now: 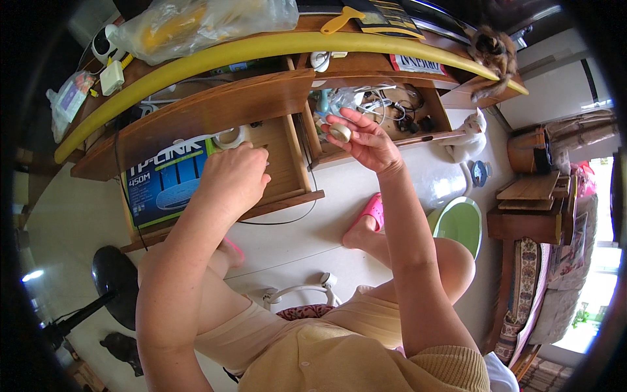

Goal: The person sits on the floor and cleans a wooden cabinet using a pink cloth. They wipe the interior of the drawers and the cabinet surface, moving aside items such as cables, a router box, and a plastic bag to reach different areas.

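My right hand (366, 143) is raised over the right drawer (421, 138), palm up, with a small roll of tape (339, 132) held at its fingers. That drawer is pulled out and holds white and dark cables (379, 105), a plastic bag and small adapters. My left hand (235, 174) hovers above the left drawer (279, 200), its fingers curled down; what lies under them is hidden, so I cannot tell if it grips anything. A larger white roll (229, 137) shows just behind the left knuckles. A blue TP-Link router box (166, 179) fills the left side of the left drawer.
A yellow edge strip (245, 51) runs along the wooden cabinet. A white cat (470, 134) sits right of the drawers, a brown cat (492, 51) on the cabinet top. A green basin (460, 225) stands on the floor by my knee. A thin black cable (294, 221) hangs between the drawers.
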A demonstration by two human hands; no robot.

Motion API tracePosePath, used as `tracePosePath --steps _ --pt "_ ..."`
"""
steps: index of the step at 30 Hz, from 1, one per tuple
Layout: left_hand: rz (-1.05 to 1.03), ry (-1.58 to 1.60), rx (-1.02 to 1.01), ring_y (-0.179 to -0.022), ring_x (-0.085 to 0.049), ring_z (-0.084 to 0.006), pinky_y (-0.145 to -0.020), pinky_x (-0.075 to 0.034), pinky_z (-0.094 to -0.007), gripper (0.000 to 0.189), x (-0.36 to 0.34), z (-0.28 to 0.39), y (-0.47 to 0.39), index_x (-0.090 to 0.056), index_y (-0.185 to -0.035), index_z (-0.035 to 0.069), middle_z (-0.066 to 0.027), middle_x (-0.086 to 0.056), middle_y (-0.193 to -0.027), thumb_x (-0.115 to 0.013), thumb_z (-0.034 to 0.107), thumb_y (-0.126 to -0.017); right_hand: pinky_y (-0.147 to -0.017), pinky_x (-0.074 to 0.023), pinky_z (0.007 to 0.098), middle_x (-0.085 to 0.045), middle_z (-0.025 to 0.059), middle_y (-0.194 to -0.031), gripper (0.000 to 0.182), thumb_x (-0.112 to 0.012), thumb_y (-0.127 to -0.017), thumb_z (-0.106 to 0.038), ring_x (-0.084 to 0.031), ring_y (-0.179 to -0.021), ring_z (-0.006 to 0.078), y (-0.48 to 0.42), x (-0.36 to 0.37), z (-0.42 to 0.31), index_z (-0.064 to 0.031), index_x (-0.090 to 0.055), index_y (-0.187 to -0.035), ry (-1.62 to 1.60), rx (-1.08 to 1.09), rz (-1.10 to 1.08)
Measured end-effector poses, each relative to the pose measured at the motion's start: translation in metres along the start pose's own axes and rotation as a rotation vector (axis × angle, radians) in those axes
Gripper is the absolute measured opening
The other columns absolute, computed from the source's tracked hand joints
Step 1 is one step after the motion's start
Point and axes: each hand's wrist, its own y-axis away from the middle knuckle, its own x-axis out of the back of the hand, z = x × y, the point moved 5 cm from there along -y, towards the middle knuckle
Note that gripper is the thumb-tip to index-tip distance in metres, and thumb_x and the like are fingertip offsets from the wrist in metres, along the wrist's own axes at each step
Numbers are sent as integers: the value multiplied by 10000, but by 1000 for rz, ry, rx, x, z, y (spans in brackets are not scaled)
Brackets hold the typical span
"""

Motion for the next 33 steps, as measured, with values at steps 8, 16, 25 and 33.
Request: tracePosePath --steps 8,16,25,33 --pt "-10 -5 -3 -890 -651 -325 -769 -523 -429 232 1 4 -1 -654 -997 38 -142 -639 -980 -677 201 -834 -1120 -355 450 -515 148 -1360 463 -544 -921 7 -432 -1307 388 1 -5 2 -40 -459 -1374 -14 0 13" --pt "-48 9 6 -911 -639 -331 -779 -515 -438 240 0 5 -2 -655 -1010 40 -144 -634 -987 -669 204 -835 -1033 -481 437 -462 223 -1352 311 -560 -947 -87 -466 -1253 441 -7 -12 11 -13 -519 -1246 -92 -21 107" --pt "66 -2 -45 -838 -667 -300 -723 -533 -414 164 -2 3 1 -657 -881 40 -126 -643 -920 -685 194 -832 -813 -549 309 -622 109 -1074 347 -628 -932 -213 -646 -922 221 5 78 6 12 -561 -1188 826 193 775" --pt "-32 -37 72 -948 -636 -335 -809 -513 -438 270 4 -2 -12 -646 -1049 46 -155 -638 -1006 -675 202 -830 -1052 -320 484 -534 85 -1299 419 -606 -820 -173 -445 -1268 275 52 126 -9 -82 -575 -1228 1956 -134 1135"
